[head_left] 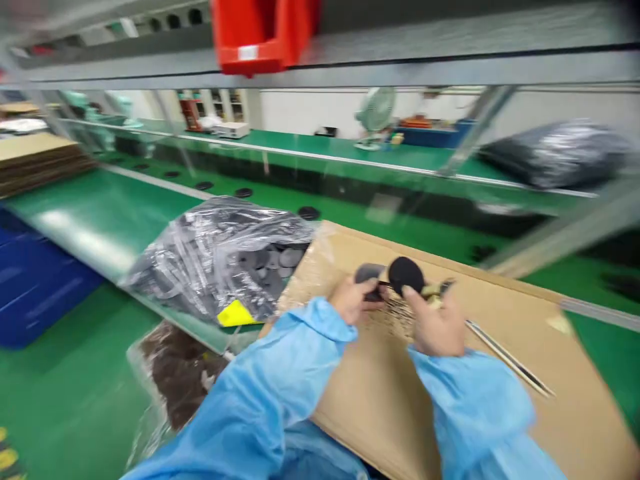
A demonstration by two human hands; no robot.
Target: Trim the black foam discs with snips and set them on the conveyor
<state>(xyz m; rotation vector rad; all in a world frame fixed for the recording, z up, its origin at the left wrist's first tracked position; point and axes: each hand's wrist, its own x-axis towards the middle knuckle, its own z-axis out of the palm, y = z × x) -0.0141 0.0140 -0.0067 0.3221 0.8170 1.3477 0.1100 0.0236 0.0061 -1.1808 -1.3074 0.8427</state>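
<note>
Green-topped assembly bench with a flat, tan corrugated cardboard sheet (400,413) as the reference point. Beyond the sheet's far edge runs a second green bench (320,157), and above the sheet hangs a grey metal shelf rail (320,70) carrying a red plastic bin (260,37). Left of the sheet lies a clear plastic bag of dark grey discs (220,257) with a yellow label (235,313); nearer, also left of the sheet, is a clear bag of dark brown pieces (183,373). Right of the sheet, farther off, sits a bulging black plastic bag (555,155). On the sheet's right half lies a long, thin metal strip (507,357). Two pale blue sleeves (260,380) reach onto the sheet from the near edge. Over the sheet's centre, the left hand (353,300) has its fingers curled closed around a round dark grey disc (369,273), whose lower part they hide. The right hand (435,320) pinches a round matt black disc (406,276) between thumb and bent fingers, with a small pale yellow piece (433,291) just beside it. The two discs stand on edge, almost touching, joined by a thin dark strand (384,285); the hands hold both above the sheet.
</note>
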